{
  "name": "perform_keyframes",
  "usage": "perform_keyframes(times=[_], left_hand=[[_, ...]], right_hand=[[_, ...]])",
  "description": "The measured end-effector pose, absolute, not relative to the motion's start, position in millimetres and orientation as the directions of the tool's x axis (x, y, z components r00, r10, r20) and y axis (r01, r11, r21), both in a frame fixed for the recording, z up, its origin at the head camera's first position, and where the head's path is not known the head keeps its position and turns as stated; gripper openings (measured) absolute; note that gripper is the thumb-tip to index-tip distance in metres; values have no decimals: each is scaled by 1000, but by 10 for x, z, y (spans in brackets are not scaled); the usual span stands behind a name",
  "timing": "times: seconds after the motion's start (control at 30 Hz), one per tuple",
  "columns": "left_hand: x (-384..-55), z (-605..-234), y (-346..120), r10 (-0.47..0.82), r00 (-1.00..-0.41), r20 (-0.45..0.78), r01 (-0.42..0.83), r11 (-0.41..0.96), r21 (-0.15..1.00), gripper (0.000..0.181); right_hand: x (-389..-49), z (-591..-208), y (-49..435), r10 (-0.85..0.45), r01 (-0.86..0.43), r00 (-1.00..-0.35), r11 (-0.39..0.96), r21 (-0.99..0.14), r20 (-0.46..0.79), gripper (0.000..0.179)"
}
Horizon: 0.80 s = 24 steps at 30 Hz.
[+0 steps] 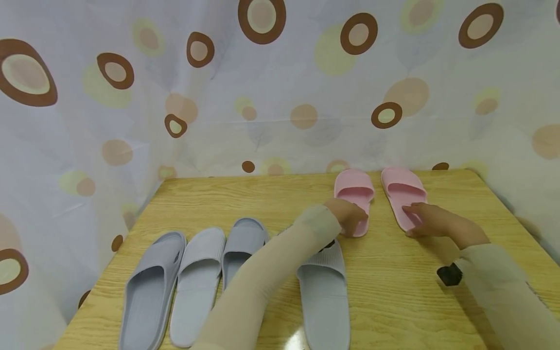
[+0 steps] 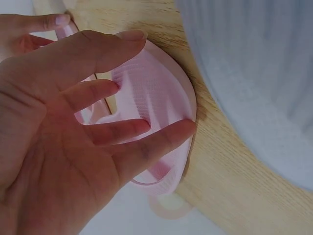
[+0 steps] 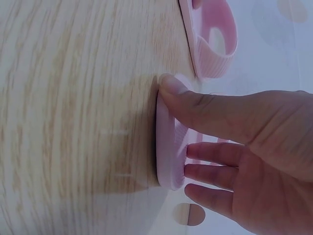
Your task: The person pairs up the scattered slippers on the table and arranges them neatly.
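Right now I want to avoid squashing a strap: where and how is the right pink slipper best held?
Pinching the right pink slipper by the heel, across its edges, from the near side seems best: that strapless end lies nearer; the strap arches over the far part.

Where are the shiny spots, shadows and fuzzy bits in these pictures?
Head view: a white glare spot on the wooden table, at the bottom edge; left wrist view: the pale grey slipper, close to the camera, looks soft and blurry; right wrist view: a soft shadow beside the nearer pink slipper.
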<state>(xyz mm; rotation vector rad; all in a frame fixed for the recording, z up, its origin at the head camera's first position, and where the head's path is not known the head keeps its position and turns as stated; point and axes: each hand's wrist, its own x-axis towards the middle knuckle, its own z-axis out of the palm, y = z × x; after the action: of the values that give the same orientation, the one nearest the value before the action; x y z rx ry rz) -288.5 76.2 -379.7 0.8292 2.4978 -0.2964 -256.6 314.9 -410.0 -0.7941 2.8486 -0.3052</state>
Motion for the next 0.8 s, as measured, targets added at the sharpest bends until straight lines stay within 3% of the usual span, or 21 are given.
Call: perform_keyframes(times=[0.13, 0.8], left_hand=[[-2742, -3652, 753, 528, -652, -545, 675, 731, -99, 72], [-2687, -3683, 893, 528, -618, -582, 661, 751, -20, 68]], right_hand=[[-2571, -4091, 3149, -525, -490, -844, 838, -240, -107, 71], [-2534, -4077, 3125, -521, -485, -846, 840, -243, -114, 69]])
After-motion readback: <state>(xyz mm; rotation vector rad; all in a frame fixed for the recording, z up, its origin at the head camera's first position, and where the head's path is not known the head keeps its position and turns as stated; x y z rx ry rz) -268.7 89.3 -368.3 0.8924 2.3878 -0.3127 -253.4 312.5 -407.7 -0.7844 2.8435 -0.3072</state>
